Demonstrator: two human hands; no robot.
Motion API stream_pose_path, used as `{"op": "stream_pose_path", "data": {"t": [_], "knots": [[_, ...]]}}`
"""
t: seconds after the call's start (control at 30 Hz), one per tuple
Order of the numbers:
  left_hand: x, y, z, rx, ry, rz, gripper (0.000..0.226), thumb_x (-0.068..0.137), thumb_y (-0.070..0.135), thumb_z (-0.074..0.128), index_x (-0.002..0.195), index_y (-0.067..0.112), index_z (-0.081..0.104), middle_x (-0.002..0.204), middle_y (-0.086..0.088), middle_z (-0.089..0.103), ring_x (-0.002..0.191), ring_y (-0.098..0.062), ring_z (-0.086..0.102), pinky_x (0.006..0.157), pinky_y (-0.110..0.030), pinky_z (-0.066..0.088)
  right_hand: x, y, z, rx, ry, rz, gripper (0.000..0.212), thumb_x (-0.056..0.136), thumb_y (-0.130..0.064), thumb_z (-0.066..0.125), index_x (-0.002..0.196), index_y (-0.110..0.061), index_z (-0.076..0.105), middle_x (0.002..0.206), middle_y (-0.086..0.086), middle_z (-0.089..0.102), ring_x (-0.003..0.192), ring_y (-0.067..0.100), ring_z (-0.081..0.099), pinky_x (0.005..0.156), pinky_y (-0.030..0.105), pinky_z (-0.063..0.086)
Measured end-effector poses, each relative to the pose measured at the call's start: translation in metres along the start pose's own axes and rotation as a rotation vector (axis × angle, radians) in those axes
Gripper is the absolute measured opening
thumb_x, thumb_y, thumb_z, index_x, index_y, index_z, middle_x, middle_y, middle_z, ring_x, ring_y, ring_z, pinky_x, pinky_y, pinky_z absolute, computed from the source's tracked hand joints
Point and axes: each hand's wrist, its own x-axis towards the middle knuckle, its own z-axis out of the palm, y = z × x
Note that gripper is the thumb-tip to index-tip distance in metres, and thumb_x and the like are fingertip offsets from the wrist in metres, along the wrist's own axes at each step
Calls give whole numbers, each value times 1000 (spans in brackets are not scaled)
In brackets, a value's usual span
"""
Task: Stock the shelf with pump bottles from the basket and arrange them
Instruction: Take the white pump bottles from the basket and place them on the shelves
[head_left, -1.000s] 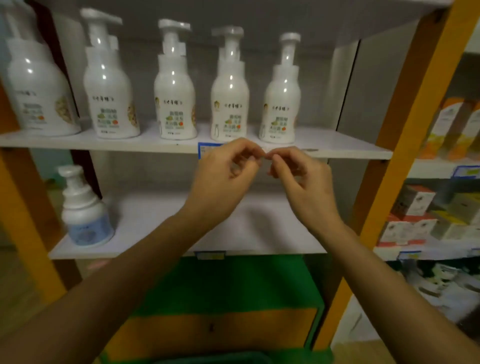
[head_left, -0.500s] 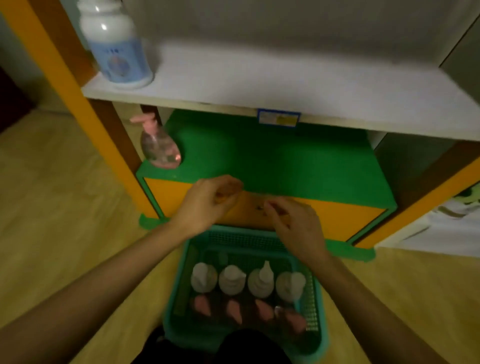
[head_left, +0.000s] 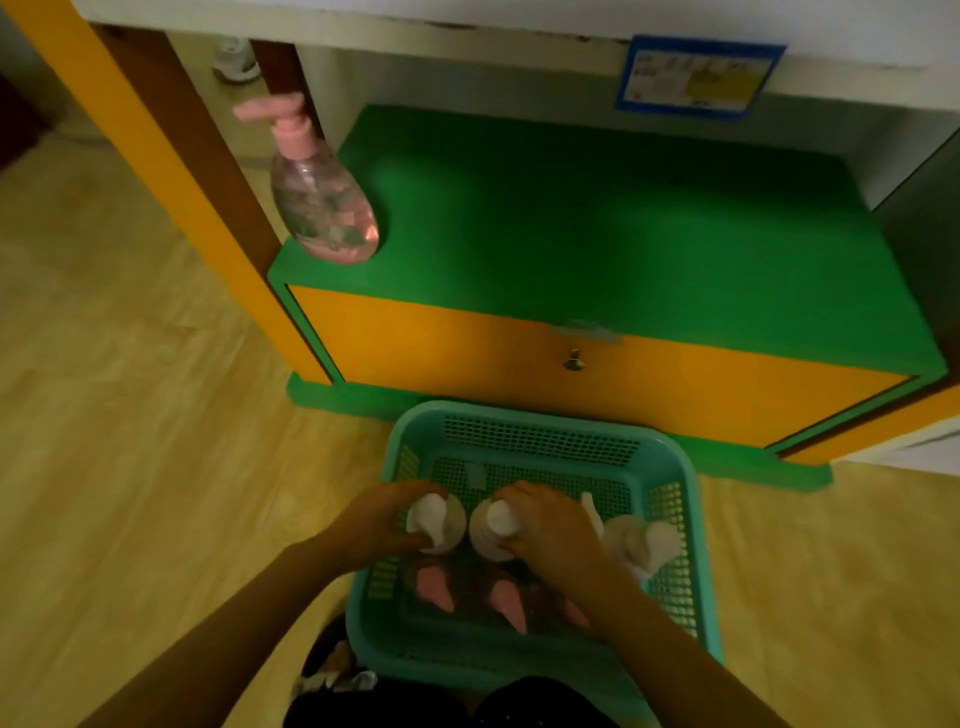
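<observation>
The left hand (head_left: 371, 527) and the right hand (head_left: 553, 532) are both down in the teal basket (head_left: 670, 467), which sits on the floor (head_left: 130, 415) in front of the green cabinet (head_left: 597, 234). The left hand curls round the neck of a white pump bottle (head_left: 436, 519). The right hand wraps the neck of a second white bottle (head_left: 493, 525) just beside it.

The bottles look like stiff, smooth plastic. If they are full, they will probably be fairly heavy for 1 hand each. The pump head seems the weakest part, so the firm collar under it, or the shoulder, is the safer hold. The glossy body may slip.

From above only the tops show, so bodies and labels are hidden. 2 more white bottles (head_left: 641, 545) stand to the right, 1 largely behind the right hand. 3 pink pump heads (head_left: 434, 587) show in the dim near row, and the right forearm may cover more. Only the front edge of the shelf (head_left: 415, 21) and its price label (head_left: 696, 73) are in view. A pink bottle (head_left: 324, 208) stands on the cabinet's left corner.
</observation>
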Motion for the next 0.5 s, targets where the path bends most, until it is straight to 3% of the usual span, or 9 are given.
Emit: {"op": "stream_pose_path", "data": {"t": [0.13,0.23,0.33,0.4,0.5], "knots": [[1,2,7,-78,72,27,53,78,25,70,127,16,50,129,-1,56,119,-14,51,97,-25,41,3,2,1,31,43,-2,27,85,-29,57,109,-18,54,119,0,60,108,19,56,86,29,42],[-4,14,-6,-131,125,66,50,78,21,70,123,13,52,126,-3,57,117,-16,51,95,-24,41,1,0,-19,136,74,-1,33,81,-33,63,108,-17,55,115,2,60,106,21,57,86,32,44],[-14,41,-33,-229,182,179,40,76,15,71,113,10,57,115,-6,62,107,-14,57,90,-26,47,-7,-7,-59,338,155,-45,37,77,-33,69,107,-17,57,107,0,60,99,17,55,79,26,42],[-23,64,-55,-302,223,223,35,74,11,72,107,9,60,108,-6,65,100,-10,60,86,-24,49,-15,-15,-94,388,214,-96,35,76,-33,71,105,-20,57,101,-4,59,93,10,53,71,17,38],[-36,100,-90,-438,277,255,32,72,4,73,101,7,62,98,-3,66,91,-4,62,77,-16,49,-28,-32,-151,397,278,-145,31,75,-37,71,102,-27,58,95,-11,59,87,6,54,67,17,38]]}}
